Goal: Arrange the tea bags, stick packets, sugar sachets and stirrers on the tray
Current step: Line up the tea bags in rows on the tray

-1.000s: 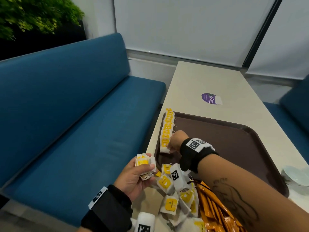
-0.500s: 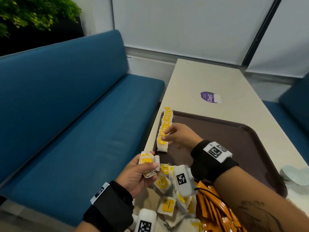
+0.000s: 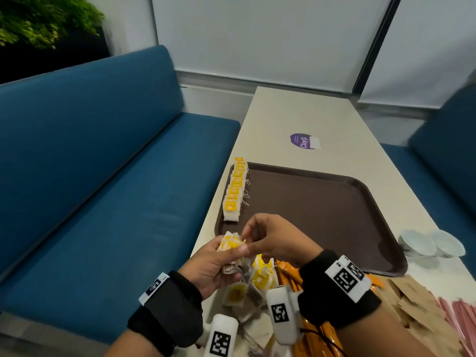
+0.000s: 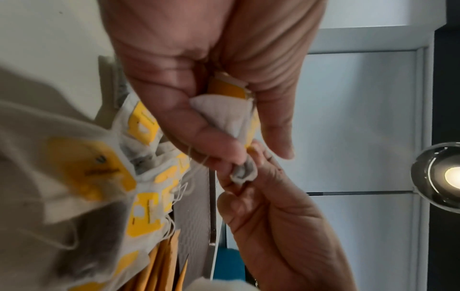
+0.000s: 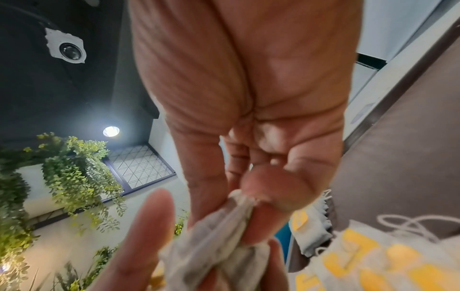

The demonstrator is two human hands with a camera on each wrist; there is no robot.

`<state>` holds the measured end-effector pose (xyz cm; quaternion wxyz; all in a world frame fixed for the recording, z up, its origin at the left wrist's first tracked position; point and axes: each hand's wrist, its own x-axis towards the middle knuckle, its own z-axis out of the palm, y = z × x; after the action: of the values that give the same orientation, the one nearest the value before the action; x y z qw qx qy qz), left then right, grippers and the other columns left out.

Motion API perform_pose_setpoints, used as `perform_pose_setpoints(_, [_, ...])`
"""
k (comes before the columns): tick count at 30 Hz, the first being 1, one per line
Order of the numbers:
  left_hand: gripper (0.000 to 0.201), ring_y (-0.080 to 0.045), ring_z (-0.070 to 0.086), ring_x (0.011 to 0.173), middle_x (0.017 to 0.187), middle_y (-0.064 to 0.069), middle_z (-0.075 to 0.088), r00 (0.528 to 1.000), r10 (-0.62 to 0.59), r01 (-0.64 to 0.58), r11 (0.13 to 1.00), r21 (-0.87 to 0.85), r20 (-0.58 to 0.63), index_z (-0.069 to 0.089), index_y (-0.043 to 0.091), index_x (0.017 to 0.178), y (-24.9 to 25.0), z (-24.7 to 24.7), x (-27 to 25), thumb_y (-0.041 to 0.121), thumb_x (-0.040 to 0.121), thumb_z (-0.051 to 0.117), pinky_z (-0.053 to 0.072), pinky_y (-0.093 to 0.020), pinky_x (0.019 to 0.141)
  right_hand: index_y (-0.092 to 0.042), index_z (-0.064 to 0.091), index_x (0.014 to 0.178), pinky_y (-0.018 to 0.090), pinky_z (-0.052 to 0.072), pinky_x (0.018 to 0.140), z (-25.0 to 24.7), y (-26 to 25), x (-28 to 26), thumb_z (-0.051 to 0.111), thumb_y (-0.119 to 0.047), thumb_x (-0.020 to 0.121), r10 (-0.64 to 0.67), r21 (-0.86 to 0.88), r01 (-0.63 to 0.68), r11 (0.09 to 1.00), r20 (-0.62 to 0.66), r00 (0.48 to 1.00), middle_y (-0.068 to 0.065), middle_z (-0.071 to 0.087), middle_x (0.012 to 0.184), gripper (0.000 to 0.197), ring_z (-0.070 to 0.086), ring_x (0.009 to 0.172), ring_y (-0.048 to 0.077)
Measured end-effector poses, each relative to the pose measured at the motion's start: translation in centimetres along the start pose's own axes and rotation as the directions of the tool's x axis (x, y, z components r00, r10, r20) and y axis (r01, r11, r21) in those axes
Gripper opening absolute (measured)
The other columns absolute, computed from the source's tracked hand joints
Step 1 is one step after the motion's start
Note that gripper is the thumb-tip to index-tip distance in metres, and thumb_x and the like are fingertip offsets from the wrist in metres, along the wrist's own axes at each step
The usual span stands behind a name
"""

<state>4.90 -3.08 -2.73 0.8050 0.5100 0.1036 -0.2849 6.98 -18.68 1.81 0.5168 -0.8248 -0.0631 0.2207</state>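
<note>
Blue upholstery covers the bench (image 3: 103,176) on the left, broad and smooth, running beside the pale, matt table (image 3: 296,112). On the table lies the brown tray (image 3: 334,210), a rounded rectangle with a low raised rim and a dull, slightly grained face, most of it bare. Along its left edge stands a neat row of tea bags (image 3: 235,191), soft white paper pouches with yellow tags, overlapping like tiles, their thin strings curling onto the tray. Off the tray, nearer the person, the loose pile of tea bags (image 3: 247,287) lies jumbled, touching glossy orange stick packets (image 3: 296,282); further right are flat brown sugar sachets (image 3: 417,300) and thin pink stirrers (image 3: 461,315), and two small white bowls (image 3: 430,244) sit just beside the tray's right rim. The step in hand looks like the tea-bag row: the left hand (image 3: 208,266) curls its fingers and thumb round a small crumpled bundle of tea bags (image 3: 230,247) held above the table's near edge, and the right hand (image 3: 273,238) pinches the corner of one bag between thumb and forefinger. The next move probably calls for drawing that single bag free without snagging strings, then laying it against the near end of the row, tag up.
</note>
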Motion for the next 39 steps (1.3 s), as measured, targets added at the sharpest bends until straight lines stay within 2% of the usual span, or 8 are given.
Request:
perform_pose_setpoints(10, [0.022, -0.015, 0.061, 0.049, 0.067, -0.006, 0.066, 0.995, 0.05, -0.059, 0.993, -0.103, -0.089, 0.058, 0.008, 0.104, -0.3, 0.1, -0.2, 0.022, 0.087, 0.059, 0.049, -0.021, 0.039, -0.015, 0.064, 0.088, 0.019, 0.048, 0.051, 0.1, 0.4, -0.6, 0.07, -0.004, 0.082, 0.089, -0.014, -0.088, 0.996, 0.028, 0.996, -0.002, 0.066, 0.072, 0.013, 0.062, 0.058, 0.002])
perform_pose_setpoints(15, [0.013, -0.014, 0.063, 0.052, 0.066, -0.007, 0.065, 0.983, 0.082, -0.111, 0.978, -0.176, -0.164, 0.059, 0.009, 0.098, 0.1, -0.8, 0.0, 0.02, 0.089, 0.058, 0.049, -0.019, 0.038, -0.011, 0.063, 0.077, 0.018, 0.043, 0.05, -0.1, -0.2, 0.3, 0.067, -0.006, 0.085, 0.072, 0.091, -0.059, 0.994, -0.146, 0.987, 0.005, 0.065, 0.072, 0.011, 0.059, 0.061, 0.012])
perform_pose_setpoints(19, [0.007, -0.015, 0.063, 0.051, 0.069, -0.009, 0.062, 0.973, 0.075, -0.124, 0.968, -0.218, -0.22, 0.056, 0.01, 0.092, 0.6, -2.0, 0.1, 0.015, 0.088, 0.059, 0.048, -0.019, 0.036, -0.008, 0.059, 0.074, 0.013, 0.037, 0.04, -1.0, -1.6, 2.4, 0.063, 0.0, 0.086, 0.095, 0.207, -0.036, 0.978, -0.281, 0.955, 0.001, 0.055, 0.061, 0.015, 0.049, 0.041, 0.001])
perform_pose_setpoints(26, [0.007, -0.015, 0.063, 0.049, 0.069, -0.011, 0.059, 0.967, 0.076, -0.137, 0.959, -0.247, -0.243, 0.058, 0.007, 0.095, 1.1, -3.5, 0.1, 0.01, 0.089, 0.058, 0.049, -0.02, 0.037, -0.009, 0.057, 0.073, 0.026, 0.04, 0.054, -0.7, -1.0, 8.7, 0.059, -0.004, 0.088, 0.321, 0.027, -0.321, 0.947, -0.162, 0.933, 0.009, 0.059, 0.07, 0.016, 0.054, 0.062, 0.02])
perform_pose_setpoints(30, [0.009, -0.016, 0.064, 0.053, 0.076, -0.01, 0.059, 0.964, 0.064, -0.13, 0.96, -0.247, -0.257, 0.059, 0.008, 0.097, 1.3, -4.1, 0.2, 0.01, 0.088, 0.059, 0.049, -0.019, 0.038, 0.001, 0.057, 0.111, 0.019, 0.038, 0.05, 0.0, -0.6, 10.9, 0.053, -0.011, 0.095, 0.541, -0.04, -0.545, 0.838, -0.072, 0.838, 0.008, 0.064, 0.072, 0.021, 0.057, 0.068, 0.016])
perform_pose_setpoints(33, [0.011, -0.016, 0.065, 0.055, 0.081, -0.01, 0.059, 0.964, 0.053, -0.119, 0.963, -0.244, -0.259, 0.06, 0.009, 0.099, 1.4, -4.7, 0.5, 0.012, 0.088, 0.06, 0.049, -0.019, 0.039, -0.003, 0.052, 0.106, 0.017, 0.04, 0.056, 0.2, -0.4, 12.3, 0.042, -0.013, 0.101, 0.654, -0.008, -0.654, 0.756, 0.017, 0.756, 0.004, 0.067, 0.078, 0.015, 0.063, 0.096, 0.01])
perform_pose_setpoints(37, [0.01, -0.017, 0.064, 0.056, 0.081, -0.011, 0.06, 0.97, 0.04, -0.099, 0.967, -0.236, -0.24, 0.06, 0.009, 0.097, 1.4, -4.8, 0.7, 0.011, 0.088, 0.06, 0.049, -0.02, 0.038, -0.005, 0.048, 0.103, 0.018, 0.041, 0.057, -0.1, -0.8, 13.0, 0.037, -0.015, 0.102, 0.687, 0.009, -0.687, 0.727, -0.022, 0.727, 0.001, 0.063, 0.045, 0.015, 0.053, 0.072, 0.007])
perform_pose_setpoints(39, [0.01, -0.017, 0.064, 0.055, 0.073, -0.011, 0.062, 0.975, 0.043, -0.092, 0.97, -0.223, -0.218, 0.059, 0.008, 0.097, 1.5, -4.7, 0.7, 0.009, 0.087, 0.06, 0.049, -0.02, 0.038, -0.005, 0.044, 0.112, 0.018, 0.042, 0.067, -0.2, -0.9, 13.2, 0.036, -0.015, 0.102, 0.662, -0.011, -0.663, 0.749, -0.04, 0.748, 0.002, 0.068, 0.061, 0.016, 0.059, 0.09, 0.007])
